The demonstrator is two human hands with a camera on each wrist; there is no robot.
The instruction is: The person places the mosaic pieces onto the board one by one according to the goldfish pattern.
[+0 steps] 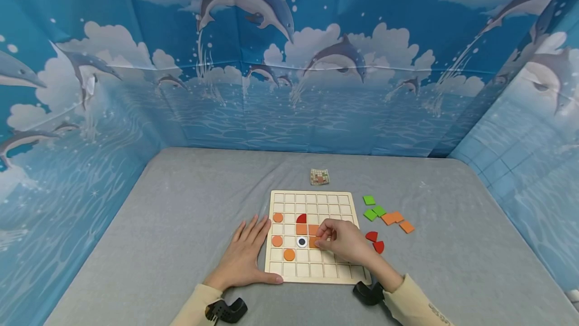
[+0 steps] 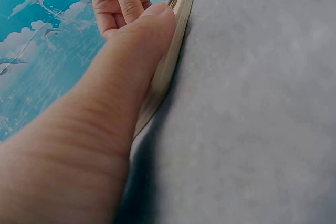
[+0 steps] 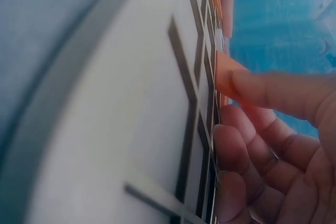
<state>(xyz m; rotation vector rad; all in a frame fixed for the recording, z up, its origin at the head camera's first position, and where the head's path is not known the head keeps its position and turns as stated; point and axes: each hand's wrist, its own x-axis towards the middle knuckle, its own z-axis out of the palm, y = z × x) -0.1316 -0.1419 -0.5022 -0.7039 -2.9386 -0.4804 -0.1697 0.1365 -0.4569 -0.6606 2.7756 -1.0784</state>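
Observation:
A pale wooden grid board lies on the grey cloth. Fingers spread, my left hand rests along its left side, the thumb at the front left corner. My right hand pinches an orange square tile between thumb and fingers, just right of a white disc with a black centre. Above that disc sit an orange square and a red quarter-round piece. Another orange square is partly behind my fingers. Three orange discs occupy cells on the left.
Right of the board lie three green squares, several orange squares and two red quarter-round pieces. A small patterned card lies behind the board. A dolphin-printed curtain surrounds the table's back and sides.

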